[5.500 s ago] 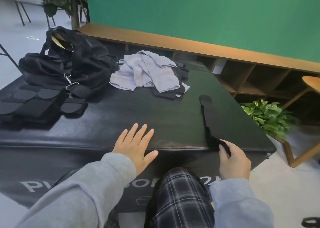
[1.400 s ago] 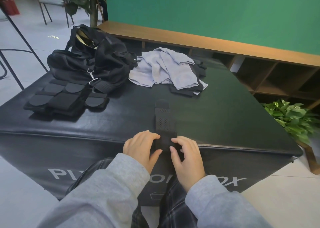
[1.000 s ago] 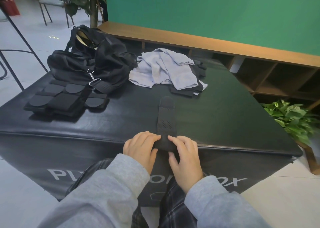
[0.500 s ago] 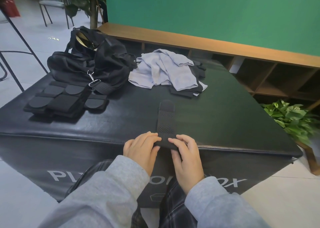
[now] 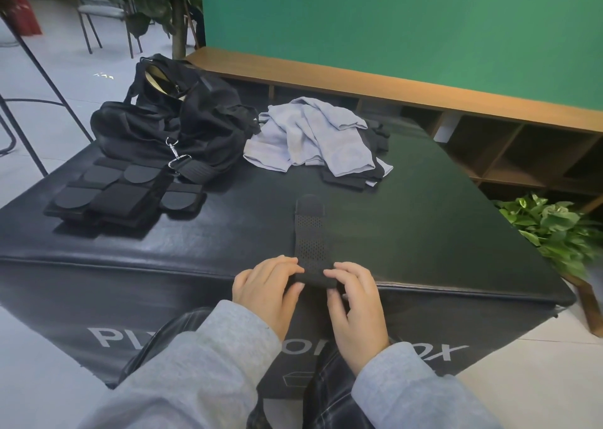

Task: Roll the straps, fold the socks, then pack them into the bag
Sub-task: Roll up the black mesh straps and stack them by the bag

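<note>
A black perforated strap (image 5: 310, 233) lies lengthwise on the black padded box (image 5: 424, 233), its near end rolled up at the box's front edge. My left hand (image 5: 266, 290) and my right hand (image 5: 355, 301) pinch that small roll from either side. Other black straps (image 5: 120, 197) lie stacked at the left. Behind them slumps the open black bag (image 5: 176, 125). A pile of light grey socks (image 5: 313, 141) lies at the back middle, over some black ones (image 5: 346, 180).
A low wooden shelf unit (image 5: 489, 135) runs along the green wall behind the box. A potted green plant (image 5: 554, 229) stands off the box's right side. Chairs and a tree trunk stand at the far left.
My right hand brought the strap from the right edge to the front middle. Both hands took its near end and have been rolling it away from me; the flat part is shorter.
</note>
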Demonstrator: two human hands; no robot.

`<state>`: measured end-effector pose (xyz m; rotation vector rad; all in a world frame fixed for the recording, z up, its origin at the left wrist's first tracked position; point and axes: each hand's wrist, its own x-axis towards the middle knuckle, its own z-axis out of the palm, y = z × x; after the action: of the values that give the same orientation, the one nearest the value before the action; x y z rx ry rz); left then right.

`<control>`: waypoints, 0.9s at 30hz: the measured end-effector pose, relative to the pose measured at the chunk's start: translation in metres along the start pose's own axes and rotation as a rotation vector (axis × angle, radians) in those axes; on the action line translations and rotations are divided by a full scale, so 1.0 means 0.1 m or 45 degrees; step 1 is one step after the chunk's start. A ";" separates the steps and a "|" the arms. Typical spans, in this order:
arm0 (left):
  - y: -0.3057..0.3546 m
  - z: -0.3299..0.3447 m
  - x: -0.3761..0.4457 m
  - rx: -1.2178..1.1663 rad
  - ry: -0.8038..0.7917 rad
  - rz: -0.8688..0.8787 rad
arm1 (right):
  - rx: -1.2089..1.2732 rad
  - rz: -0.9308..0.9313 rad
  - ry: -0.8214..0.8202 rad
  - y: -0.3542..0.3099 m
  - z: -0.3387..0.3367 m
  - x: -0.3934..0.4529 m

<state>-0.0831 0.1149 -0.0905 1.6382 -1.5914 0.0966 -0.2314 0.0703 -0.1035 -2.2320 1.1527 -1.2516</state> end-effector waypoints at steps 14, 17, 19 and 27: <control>0.14 -0.14 0.03 -0.277 -0.118 -0.396 | 0.107 0.269 0.044 -0.17 -0.07 -0.04; 0.14 -0.13 0.05 -0.216 -0.127 -0.367 | 0.028 0.239 0.026 -0.12 -0.05 -0.02; 0.12 -0.13 0.05 -0.159 -0.097 -0.335 | -0.014 0.207 -0.012 -0.08 -0.02 -0.02; -0.02 0.04 0.05 0.004 -0.004 -0.042 | -0.167 -0.035 0.000 -0.06 0.01 0.00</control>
<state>-0.0821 0.1083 -0.0914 1.6669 -1.5673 0.0792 -0.2279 0.0739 -0.1003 -2.3494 1.2414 -1.2187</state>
